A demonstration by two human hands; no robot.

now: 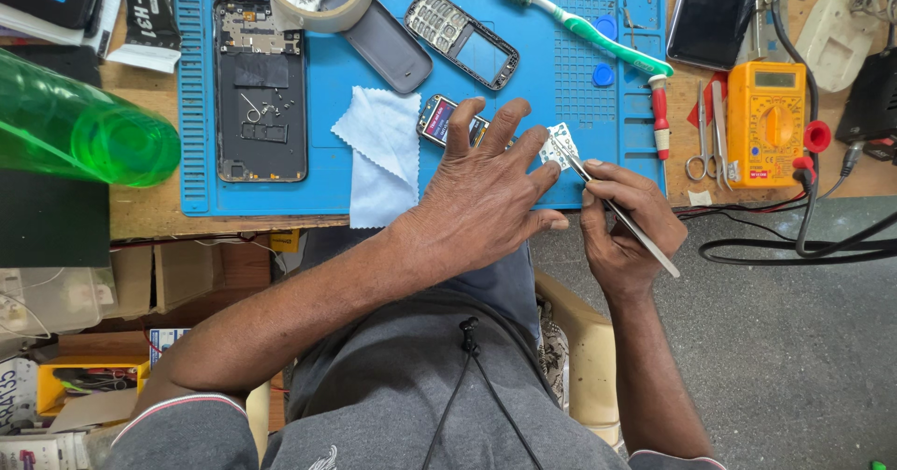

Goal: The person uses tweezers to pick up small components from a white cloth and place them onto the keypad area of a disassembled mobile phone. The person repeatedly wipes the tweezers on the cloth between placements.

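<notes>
Holding a small silvery metal part (561, 145) down on the blue work mat (533, 78) near its front edge; left hand (486, 194) lies spread flat across the mat, fingers apart, index and middle fingertips pressing on the part's near-left edge; right hand (621, 218) is closed in a pinch grip on slim metal tweezers (621, 220), tip touching the part's right side, the rest of the tool running back over the hand toward the body.

Handling, as a judgement: part looks like thin perforated sheet metal or a small board; very light, stiff but easy to bend, likely to skate on the mat if not pinned; best taken by its edges with the tweezers, not squeezed across the face; a finger on a corner is enough to steady it.

Position: part sits just beyond the left fingertips and directly at the tweezer tip, between the two hands; a small keypad phone with lit screen (439, 120) lies partly under the left hand, just left of the part; a pale cleaning cloth (383, 152) is further left, a red-handled screwdriver (660, 115) just right of it, a yellow multimeter (766, 120) off the mat to the right.
</notes>
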